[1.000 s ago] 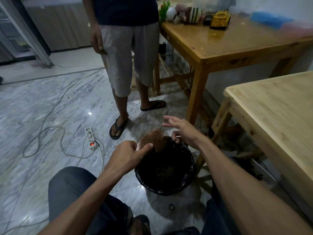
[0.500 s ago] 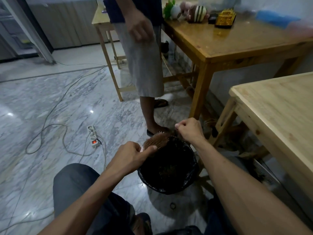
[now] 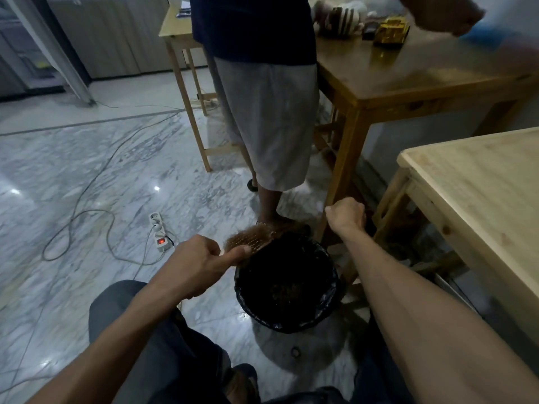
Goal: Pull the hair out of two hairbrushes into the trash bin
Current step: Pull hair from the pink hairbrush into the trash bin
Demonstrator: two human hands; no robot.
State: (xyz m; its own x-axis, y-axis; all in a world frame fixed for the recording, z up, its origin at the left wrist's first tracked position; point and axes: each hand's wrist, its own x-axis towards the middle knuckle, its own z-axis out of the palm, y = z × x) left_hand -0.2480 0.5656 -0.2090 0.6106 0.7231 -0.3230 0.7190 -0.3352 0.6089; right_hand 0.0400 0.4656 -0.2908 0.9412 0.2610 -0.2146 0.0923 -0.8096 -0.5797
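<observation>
Head view, single frame, dim light. Item one: hairbrush (image 3: 253,239), gripped at its handle end by the left hand (image 3: 198,263), thumb laid along the handle; bristle face turned up and matted with brownish hair, the head poised over the far-left rim of the trash bin (image 3: 329,293). Item two: the bin, lined with a black bag, standing on the marble floor (image 3: 87,185) between the seated person's knees and just beside a bench leg; small flecks show inside, too dark to say whether they are hair. Item three: right hand (image 3: 347,215), curled into a fist above and beyond the bin's far rim, apart from the brush; whether a tuft is pinched in it cannot be told. Item four: second hairbrush, not in view. Other entries: a standing person's shorts (image 3: 271,123) and foot just past the bin, power strip (image 3: 159,231) with cable on the floor, pale bench (image 3: 478,193) at right. Status, as judged: first brush visibly loaded, so pulling is partway at best; the remaining hair and the whole second brush are left.
</observation>
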